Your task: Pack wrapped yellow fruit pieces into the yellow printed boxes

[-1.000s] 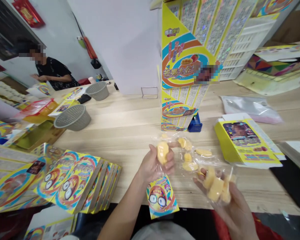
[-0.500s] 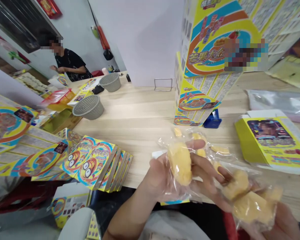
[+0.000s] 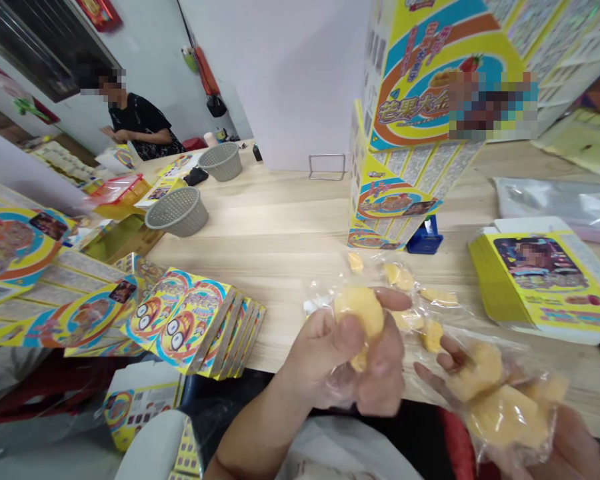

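Observation:
My left hand (image 3: 347, 363) is closed around a yellow lump in a clear plastic wrapper (image 3: 359, 312), its thumb pressed over the front. At the lower right, my right hand (image 3: 573, 437) cradles several more wrapped yellow lumps (image 3: 510, 413), with fingertips showing at their left side. The wrap hides part of the palm. On the table just beyond both hands lie several smaller wrapped yellow pieces (image 3: 439, 297). Whatever white item lies under the left hand is mostly covered.
Tall stacked printed boxes (image 3: 395, 180) stand ahead, a blue holder (image 3: 425, 237) beside them. An open yellow carton (image 3: 545, 280) lies right. Leftward are a row of flat boxes (image 3: 190, 323), grey baskets (image 3: 177, 212) and larger cartons (image 3: 25, 267). Another person (image 3: 143, 123) sits across the table.
My left fingers and thumb have curled around the wrapped lump, which lay along the stretched fingers before. The left fingers have drawn away from my right hand, which has barely moved.

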`<state>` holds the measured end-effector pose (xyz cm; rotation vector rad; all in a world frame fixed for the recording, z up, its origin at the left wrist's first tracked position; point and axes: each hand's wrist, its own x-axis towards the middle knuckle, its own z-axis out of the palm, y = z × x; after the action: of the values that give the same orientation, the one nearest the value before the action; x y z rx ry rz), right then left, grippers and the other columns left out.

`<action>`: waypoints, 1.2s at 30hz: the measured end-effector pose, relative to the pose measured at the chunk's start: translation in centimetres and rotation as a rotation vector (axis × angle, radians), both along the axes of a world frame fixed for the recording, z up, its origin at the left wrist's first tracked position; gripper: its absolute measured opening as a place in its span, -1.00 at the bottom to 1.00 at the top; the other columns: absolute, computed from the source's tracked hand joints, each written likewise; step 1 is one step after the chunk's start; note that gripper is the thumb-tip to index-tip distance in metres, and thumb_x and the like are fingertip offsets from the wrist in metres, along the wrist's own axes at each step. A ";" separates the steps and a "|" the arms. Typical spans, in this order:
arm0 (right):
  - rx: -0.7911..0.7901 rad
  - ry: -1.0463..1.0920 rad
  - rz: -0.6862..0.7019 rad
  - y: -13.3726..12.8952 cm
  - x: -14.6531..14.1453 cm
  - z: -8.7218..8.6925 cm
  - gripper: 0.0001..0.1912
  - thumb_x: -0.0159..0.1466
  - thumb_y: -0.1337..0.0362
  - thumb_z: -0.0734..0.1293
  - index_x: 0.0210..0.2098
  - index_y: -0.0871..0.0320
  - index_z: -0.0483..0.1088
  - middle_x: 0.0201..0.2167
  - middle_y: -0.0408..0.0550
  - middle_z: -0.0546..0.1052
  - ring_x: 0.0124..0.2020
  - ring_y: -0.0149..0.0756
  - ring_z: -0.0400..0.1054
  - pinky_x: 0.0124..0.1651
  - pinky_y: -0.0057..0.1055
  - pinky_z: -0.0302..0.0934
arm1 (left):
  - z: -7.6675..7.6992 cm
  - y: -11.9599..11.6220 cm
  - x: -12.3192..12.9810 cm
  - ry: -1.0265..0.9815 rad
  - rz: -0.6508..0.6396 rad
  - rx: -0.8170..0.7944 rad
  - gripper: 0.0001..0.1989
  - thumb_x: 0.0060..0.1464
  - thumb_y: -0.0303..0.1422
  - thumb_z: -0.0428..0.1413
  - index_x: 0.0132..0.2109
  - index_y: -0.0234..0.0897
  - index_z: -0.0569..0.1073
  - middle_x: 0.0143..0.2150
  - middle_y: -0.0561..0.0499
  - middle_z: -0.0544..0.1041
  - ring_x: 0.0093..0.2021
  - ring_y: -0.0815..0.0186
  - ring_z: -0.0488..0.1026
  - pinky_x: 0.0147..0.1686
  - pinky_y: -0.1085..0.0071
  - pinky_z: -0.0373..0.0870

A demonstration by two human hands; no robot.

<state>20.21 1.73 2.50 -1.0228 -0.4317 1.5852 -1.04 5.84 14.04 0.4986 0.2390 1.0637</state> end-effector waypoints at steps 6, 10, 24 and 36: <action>-0.030 -0.099 -0.195 0.2 -0.6 1.2 -0.81 0.14 -0.01 0.27 -0.36 -0.18 0.49 -0.25 -0.15 0.59 -0.01 -0.08 0.36 0.21 -0.05 0.04 | 0.1 -0.7 0.4 0.057 0.069 0.042 -0.55 -0.17 0.06 0.16 -0.46 -0.29 0.38 -0.75 0.25 0.00 -0.79 0.57 -0.11 -0.82 0.63 -0.04; -0.115 -0.040 -0.168 0.4 -0.6 1.0 -0.75 0.12 -0.05 0.26 -0.35 -0.13 0.49 -0.17 -0.14 0.56 0.06 -0.03 0.29 0.21 0.04 -0.01 | 0.5 -1.3 0.6 0.084 0.176 0.023 -0.51 -0.12 0.06 0.11 -0.58 -0.29 0.22 -0.77 0.25 -0.05 -0.82 0.59 -0.16 -0.83 0.64 -0.09; 0.050 -0.208 -0.718 -5.6 11.1 6.0 -0.57 0.12 -0.07 0.26 -0.10 -0.03 0.44 0.12 -0.18 0.35 0.30 -0.13 -0.17 0.28 -0.18 -0.04 | -8.9 0.8 8.9 0.738 -0.391 0.090 -0.71 -0.01 -0.20 0.07 -0.20 -0.31 0.39 -0.35 0.05 0.41 -0.38 0.38 0.32 -0.31 0.44 0.25; -0.093 -0.100 -0.906 -12.5 16.4 3.0 -0.62 0.04 -0.03 0.34 -0.25 0.06 0.49 -0.10 -0.08 0.51 -0.12 -0.20 0.38 0.24 -0.23 0.04 | -17.1 -4.8 21.3 1.293 -0.651 0.756 -0.67 -0.01 -0.36 0.08 -0.05 -0.29 0.44 -0.09 -0.15 0.47 -0.11 0.14 0.41 -0.04 0.24 0.28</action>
<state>36.64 -10.81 5.52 -1.1442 0.0620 0.7452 20.24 1.05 -3.10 1.7881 0.7433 0.0123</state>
